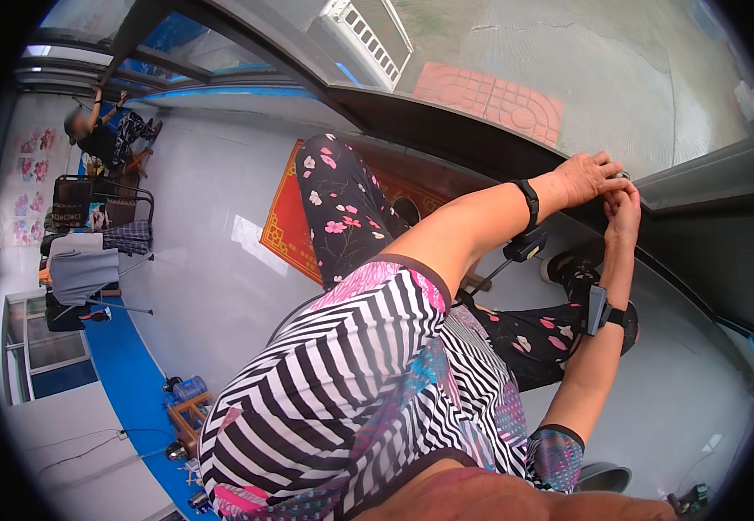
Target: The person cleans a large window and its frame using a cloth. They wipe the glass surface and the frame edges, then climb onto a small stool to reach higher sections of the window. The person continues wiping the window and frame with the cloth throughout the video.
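Both of my hands meet at the dark frame point(446, 117) of a glass door, on the right. My left hand point(583, 179) is closed at the frame's edge, its fingers bent. Just below it, my right hand point(622, 214) is closed too, with its fingertips pinched together close to the left fingers. A small shiny bit shows by the left fingers; whether it is a ring or a held piece I cannot make out. Anything in the pinch is hidden. Black straps circle both wrists, and a grey device point(596, 310) sits on the right one.
My knees in flowered trousers point(342, 208) are beneath my arms. A red mat with a gold border point(288, 234) lies on the floor. Far left, another person point(103, 139) sits by the windows near a dark chair point(90, 195). Red paving point(485, 100) lies outside the glass.
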`<action>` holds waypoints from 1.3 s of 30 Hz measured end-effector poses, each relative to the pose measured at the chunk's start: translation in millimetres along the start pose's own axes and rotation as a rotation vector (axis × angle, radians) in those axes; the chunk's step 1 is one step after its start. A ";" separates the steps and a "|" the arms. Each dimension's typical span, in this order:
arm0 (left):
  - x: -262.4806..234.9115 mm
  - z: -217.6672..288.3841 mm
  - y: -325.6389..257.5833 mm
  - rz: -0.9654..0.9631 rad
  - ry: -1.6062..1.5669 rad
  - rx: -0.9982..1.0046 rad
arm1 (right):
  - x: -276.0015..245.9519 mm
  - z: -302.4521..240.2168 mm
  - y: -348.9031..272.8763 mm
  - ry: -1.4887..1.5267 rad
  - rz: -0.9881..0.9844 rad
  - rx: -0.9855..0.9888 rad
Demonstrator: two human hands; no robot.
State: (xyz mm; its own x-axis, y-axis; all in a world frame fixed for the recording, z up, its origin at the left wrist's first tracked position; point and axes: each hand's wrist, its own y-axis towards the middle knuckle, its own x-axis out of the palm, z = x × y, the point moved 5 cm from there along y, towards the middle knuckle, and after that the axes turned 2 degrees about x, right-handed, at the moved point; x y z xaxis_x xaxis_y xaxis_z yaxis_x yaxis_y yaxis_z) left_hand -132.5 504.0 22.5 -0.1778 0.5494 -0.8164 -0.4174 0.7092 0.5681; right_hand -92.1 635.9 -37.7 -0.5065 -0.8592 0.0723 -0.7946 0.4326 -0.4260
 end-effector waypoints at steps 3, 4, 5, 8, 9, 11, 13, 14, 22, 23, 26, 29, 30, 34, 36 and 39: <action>-1.2 -6.4 7.0 -0.146 0.047 -0.019 | -1.2 -15.3 -0.7 -0.139 -0.055 -0.040; -6.1 -9.6 2.8 -0.147 0.071 -0.022 | 0.9 -17.3 -4.2 -0.178 -0.062 -0.050; -6.4 -15.0 -2.4 -0.155 0.071 -0.008 | 5.9 -20.0 -9.0 -0.217 -0.071 -0.060; -10.1 -34.5 -18.9 -0.178 0.085 0.011 | 25.4 -20.4 -13.8 -0.286 -0.181 -0.041; -14.4 -39.6 -20.2 -0.187 0.086 0.022 | 25.6 -22.6 -13.3 -0.323 -0.205 -0.040; -26.0 -54.3 -30.5 -0.201 0.081 0.021 | 32.6 -24.2 -17.0 -0.381 -0.298 -0.021; -41.7 -71.9 -49.0 -0.212 0.069 0.002 | 43.1 -26.4 -25.3 -0.399 -0.387 0.014; -54.5 -76.7 -56.3 -0.216 0.054 -0.017 | 44.2 -28.9 -26.9 -0.426 -0.416 0.000; -137.7 -147.4 -134.3 -0.212 0.223 -0.208 | 24.9 -50.9 -38.8 -0.399 -0.394 -0.015; -145.9 -157.7 -143.7 -0.177 0.240 -0.231 | 14.8 -52.3 -38.7 -0.384 -0.371 -0.016; -176.6 -190.5 -172.2 -0.188 0.317 -0.353 | -14.9 -56.5 -47.8 -0.350 -0.275 -0.013; -209.4 -223.0 -213.6 -0.099 0.371 -0.461 | -37.0 -70.6 -78.1 -0.456 -0.195 -0.103; -215.1 -234.2 -225.9 -0.128 0.414 -0.495 | -56.1 -70.5 -85.2 -0.470 -0.199 -0.136; -243.3 -271.3 -267.0 -0.167 0.473 -0.647 | -133.8 -56.6 -128.2 -0.783 -0.090 -0.380; -251.2 -285.9 -279.4 -0.169 0.484 -0.757 | -147.8 -51.3 -156.7 -0.928 0.030 -0.445; -261.1 -310.8 -315.8 -0.115 0.423 -1.033 | -126.1 -46.4 -204.4 -1.152 0.273 -0.551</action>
State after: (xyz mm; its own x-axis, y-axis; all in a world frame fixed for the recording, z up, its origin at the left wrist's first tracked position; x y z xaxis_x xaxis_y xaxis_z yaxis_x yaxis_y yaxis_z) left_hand -231.2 -0.7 24.2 -0.2969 0.1710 -0.9395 -0.9548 -0.0687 0.2893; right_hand 118.6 668.5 82.1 -0.3151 -0.3467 -0.8835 -0.8832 0.4478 0.1393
